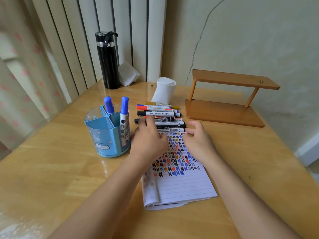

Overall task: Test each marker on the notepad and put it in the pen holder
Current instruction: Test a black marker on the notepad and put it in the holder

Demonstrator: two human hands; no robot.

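Observation:
Several markers lie in a row on the wooden desk, just beyond the notepad, whose upper half is full of coloured test marks. The blue pen holder stands to their left with two blue-capped markers upright in it. My left hand lies over the left ends of the nearest markers, its fingers curled on the nearest white-barrelled marker. My right hand has relaxed, spread fingers whose tips touch that marker's right end.
A black flask and a crumpled tissue stand at the back by the slatted wall. A paper roll sits behind the markers. A small wooden shelf stands at the right. The desk edge runs along the left.

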